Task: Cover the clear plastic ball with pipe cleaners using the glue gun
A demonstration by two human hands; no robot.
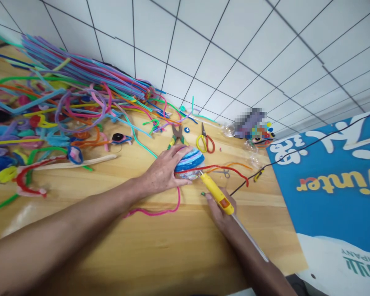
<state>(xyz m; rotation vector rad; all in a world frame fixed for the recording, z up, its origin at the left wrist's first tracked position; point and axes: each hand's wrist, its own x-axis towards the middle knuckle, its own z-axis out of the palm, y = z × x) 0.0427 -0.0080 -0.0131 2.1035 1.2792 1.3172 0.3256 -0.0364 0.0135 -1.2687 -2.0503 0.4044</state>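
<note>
My left hand (160,170) is wrapped round the side of a ball (189,160) covered partly in blue, light blue and lilac pipe cleaner rows; its lower part looks clear. A red pipe cleaner (231,167) runs across the ball and sticks out to the right. In my right hand (223,211) is a yellow hot glue gun (217,191), its nozzle at the ball's lower right edge and a glue stick jutting from its back. A pink pipe cleaner (160,213) trails below the ball. Behind the ball lie pliers (178,133) and scissors (206,142) with yellow and red handles.
A bundle of pipe cleaners (89,74) lies along the tiled wall, with a tangled heap of bent ones (49,131) at the left. Clear balls (229,130) sit near the wall. The glue gun's black cord (283,156) crosses a blue printed sheet (333,181) at the right.
</note>
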